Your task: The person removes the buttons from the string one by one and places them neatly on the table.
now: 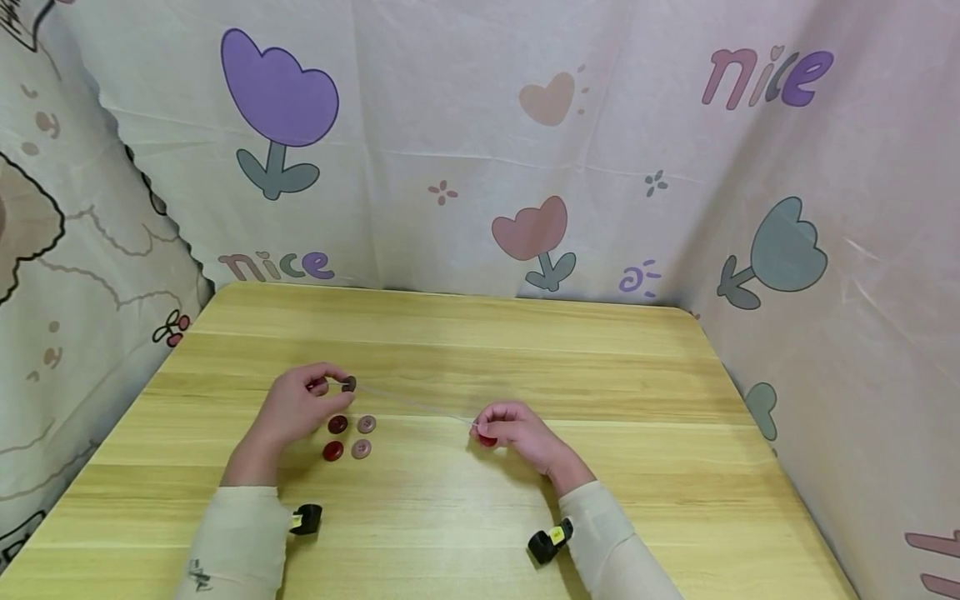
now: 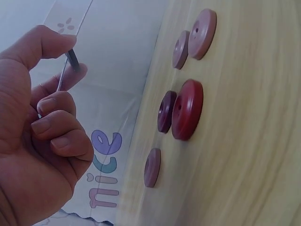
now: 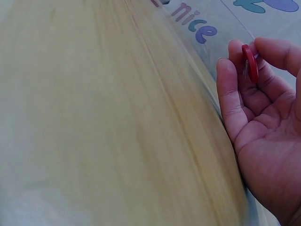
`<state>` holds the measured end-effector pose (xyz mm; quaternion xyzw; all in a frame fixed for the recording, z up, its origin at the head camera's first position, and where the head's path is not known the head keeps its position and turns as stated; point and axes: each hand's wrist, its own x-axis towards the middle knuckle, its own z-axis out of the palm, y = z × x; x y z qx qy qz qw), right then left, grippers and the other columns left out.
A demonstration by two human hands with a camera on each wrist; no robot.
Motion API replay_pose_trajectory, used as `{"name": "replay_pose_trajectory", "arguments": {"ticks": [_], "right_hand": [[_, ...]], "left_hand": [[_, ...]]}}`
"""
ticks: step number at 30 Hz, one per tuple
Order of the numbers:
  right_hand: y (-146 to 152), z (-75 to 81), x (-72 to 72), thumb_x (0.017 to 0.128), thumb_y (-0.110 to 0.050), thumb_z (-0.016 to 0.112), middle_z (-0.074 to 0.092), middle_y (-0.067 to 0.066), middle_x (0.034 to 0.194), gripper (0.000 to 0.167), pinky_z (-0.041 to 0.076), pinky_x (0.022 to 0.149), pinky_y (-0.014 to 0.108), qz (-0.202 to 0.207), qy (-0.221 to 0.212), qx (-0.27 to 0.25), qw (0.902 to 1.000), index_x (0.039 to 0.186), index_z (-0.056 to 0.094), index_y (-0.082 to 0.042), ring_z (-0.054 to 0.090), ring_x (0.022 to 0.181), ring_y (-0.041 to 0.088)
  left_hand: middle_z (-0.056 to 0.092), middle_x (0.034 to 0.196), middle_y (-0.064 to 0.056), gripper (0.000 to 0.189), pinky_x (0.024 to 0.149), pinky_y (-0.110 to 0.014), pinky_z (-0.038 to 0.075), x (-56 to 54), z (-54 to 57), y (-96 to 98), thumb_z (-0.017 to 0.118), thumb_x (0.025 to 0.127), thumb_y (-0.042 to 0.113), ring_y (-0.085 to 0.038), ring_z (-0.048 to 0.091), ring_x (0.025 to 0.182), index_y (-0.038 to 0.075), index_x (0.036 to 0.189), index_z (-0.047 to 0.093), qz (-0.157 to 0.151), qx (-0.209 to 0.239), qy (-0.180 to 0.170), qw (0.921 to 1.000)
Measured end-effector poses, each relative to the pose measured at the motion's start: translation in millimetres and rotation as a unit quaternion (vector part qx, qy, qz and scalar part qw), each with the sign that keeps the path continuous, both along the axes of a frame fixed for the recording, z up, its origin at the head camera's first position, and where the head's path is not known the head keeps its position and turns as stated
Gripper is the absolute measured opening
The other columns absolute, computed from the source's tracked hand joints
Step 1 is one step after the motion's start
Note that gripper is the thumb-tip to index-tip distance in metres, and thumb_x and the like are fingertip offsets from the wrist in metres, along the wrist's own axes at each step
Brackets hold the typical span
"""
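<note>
My left hand (image 1: pixel 294 406) pinches a dark button (image 1: pixel 348 384) between thumb and index finger, above the table. A thin pale string (image 1: pixel 414 404) runs from that button across to my right hand (image 1: pixel 522 433). In the left wrist view the string passes by the dark button (image 2: pixel 72 60), held edge-on. My right hand pinches the other end of the string together with a red button (image 3: pixel 250 64). Below the left hand lie a dark red button (image 1: pixel 338 424), a red button (image 1: pixel 333 451) and two pink buttons (image 1: pixel 367 424). Another pink button (image 2: pixel 152 167) shows only in the left wrist view.
The wooden table (image 1: pixel 420 542) carries the loose buttons left of its middle. A patterned cloth (image 1: pixel 450 100) hangs behind it and along both sides. Black wrist cameras (image 1: pixel 306 519) stick out from both sleeves, close over the tabletop.
</note>
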<state>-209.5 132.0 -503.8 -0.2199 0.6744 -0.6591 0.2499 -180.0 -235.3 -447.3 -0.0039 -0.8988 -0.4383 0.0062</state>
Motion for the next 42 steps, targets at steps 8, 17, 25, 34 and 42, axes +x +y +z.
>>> {"name": "replay_pose_trajectory", "arguments": {"ticks": [8, 17, 25, 34, 42], "right_hand": [[-0.8, -0.2, 0.8, 0.097, -0.007, 0.059, 0.068, 0.017, 0.100, 0.021, 0.051, 0.081, 0.037, 0.002, -0.004, -0.008, 1.0000, 0.098, 0.061, 0.013, 0.061, 0.086, 0.021], [-1.0, -0.2, 1.6, 0.097, -0.005, 0.059, 0.067, 0.023, 0.100, 0.023, 0.051, 0.080, 0.035, -0.002, -0.006, -0.010, 0.9999, 0.100, 0.060, 0.017, 0.061, 0.085, 0.021], [-0.9, -0.1, 1.8, 0.097, -0.006, 0.058, 0.068, 0.020, 0.101, 0.021, 0.052, 0.081, 0.035, -0.004, -0.003, -0.004, 1.0000, 0.100, 0.061, 0.016, 0.061, 0.086, 0.021], [-2.3, 0.9, 2.2, 0.096, -0.005, 0.058, 0.067, 0.018, 0.099, 0.022, 0.051, 0.080, 0.035, -0.004, -0.009, -0.011, 0.9999, 0.100, 0.059, 0.017, 0.061, 0.086, 0.021], [-1.5, 2.0, 0.6, 0.096, -0.006, 0.059, 0.067, 0.016, 0.100, 0.023, 0.051, 0.080, 0.034, -0.005, -0.010, -0.015, 0.9998, 0.100, 0.059, 0.016, 0.060, 0.087, 0.022]], "left_hand": [[0.032, 0.067, 0.000, 0.030, 0.047, -0.029, 0.040, 3.3, -0.3, -4.3, 0.077, 0.089, 0.025, -0.015, 0.044, 0.052, 0.008, 0.110, 0.066, 0.006, 0.057, -0.023, 0.9981], [0.034, 0.074, -0.004, 0.033, 0.049, -0.029, 0.037, 8.1, 1.6, -13.4, 0.077, 0.089, 0.029, -0.017, 0.042, 0.056, 0.008, 0.113, 0.067, 0.029, 0.034, -0.006, 0.9990], [0.035, 0.072, -0.004, 0.030, 0.051, -0.031, 0.031, 11.0, 0.7, -20.3, 0.076, 0.090, 0.030, -0.019, 0.036, 0.061, 0.010, 0.110, 0.069, 0.038, -0.005, 0.024, 0.9990], [0.035, 0.072, -0.003, 0.031, 0.054, -0.033, 0.030, 14.1, 1.7, -26.7, 0.076, 0.090, 0.032, -0.020, 0.035, 0.065, 0.009, 0.110, 0.069, 0.045, -0.021, 0.031, 0.9983], [0.038, 0.071, -0.004, 0.030, 0.053, -0.033, 0.030, 19.9, -1.0, -35.1, 0.074, 0.091, 0.031, -0.020, 0.036, 0.063, 0.008, 0.110, 0.068, 0.053, -0.027, 0.034, 0.9976]]}}
